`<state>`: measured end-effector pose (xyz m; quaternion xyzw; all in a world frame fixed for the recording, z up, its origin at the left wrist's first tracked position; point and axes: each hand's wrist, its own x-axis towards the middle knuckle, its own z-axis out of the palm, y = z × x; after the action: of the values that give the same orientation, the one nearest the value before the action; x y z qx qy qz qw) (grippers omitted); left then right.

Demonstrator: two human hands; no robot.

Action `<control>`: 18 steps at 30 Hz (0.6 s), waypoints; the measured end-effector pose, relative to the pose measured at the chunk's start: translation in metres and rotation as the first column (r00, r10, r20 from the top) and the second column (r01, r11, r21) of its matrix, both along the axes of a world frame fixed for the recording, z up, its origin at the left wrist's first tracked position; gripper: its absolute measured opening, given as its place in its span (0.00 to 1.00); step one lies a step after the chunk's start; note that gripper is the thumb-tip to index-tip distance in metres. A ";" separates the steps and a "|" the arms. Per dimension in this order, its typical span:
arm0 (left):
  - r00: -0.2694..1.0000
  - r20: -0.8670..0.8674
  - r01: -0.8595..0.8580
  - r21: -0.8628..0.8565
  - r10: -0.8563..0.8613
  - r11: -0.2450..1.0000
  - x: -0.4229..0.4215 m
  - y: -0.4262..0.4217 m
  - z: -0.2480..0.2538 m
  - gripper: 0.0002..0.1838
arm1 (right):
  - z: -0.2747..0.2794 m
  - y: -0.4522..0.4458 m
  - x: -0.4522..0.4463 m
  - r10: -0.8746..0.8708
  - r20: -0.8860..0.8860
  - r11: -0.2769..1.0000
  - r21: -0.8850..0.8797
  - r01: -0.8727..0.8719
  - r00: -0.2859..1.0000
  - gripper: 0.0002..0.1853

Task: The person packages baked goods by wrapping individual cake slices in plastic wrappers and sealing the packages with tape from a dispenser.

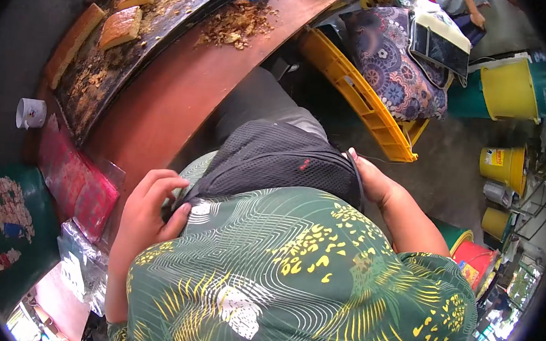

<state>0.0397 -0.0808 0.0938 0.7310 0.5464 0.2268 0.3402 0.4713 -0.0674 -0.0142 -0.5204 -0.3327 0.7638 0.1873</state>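
Observation:
A black mesh waist bag (286, 162) lies across my lap, against the front of a green patterned shirt (279, 254). At the bag's left end is my left hand (155, 203), its fingers bent and its thumb apart from them, near the bag's narrow dark end. My right hand (372, 178) is closed at the bag's right end, with the thumb along its edge. The bag hides most of the right fingers.
A brown table (164, 91) holds a dark tray (110, 77) with bread pieces (121, 27) and crumbs. A white mug (31, 113) stands beyond its left edge. A yellow crate (362, 100) with a patterned cushion (394, 61) and several buckets (503, 166) are at right. Another person's hand (477, 18) shows at top right.

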 end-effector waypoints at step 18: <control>0.948 0.097 -0.267 -0.269 0.302 0.925 -0.050 -0.060 -0.015 0.12 | 0.037 0.082 -0.089 0.289 0.227 0.774 0.517 -0.366 0.930 0.34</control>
<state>-0.0102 -0.1408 0.0792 0.5773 0.6466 0.2520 0.4303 0.3824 0.0149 0.0223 -0.4286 -0.6356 0.6193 0.1700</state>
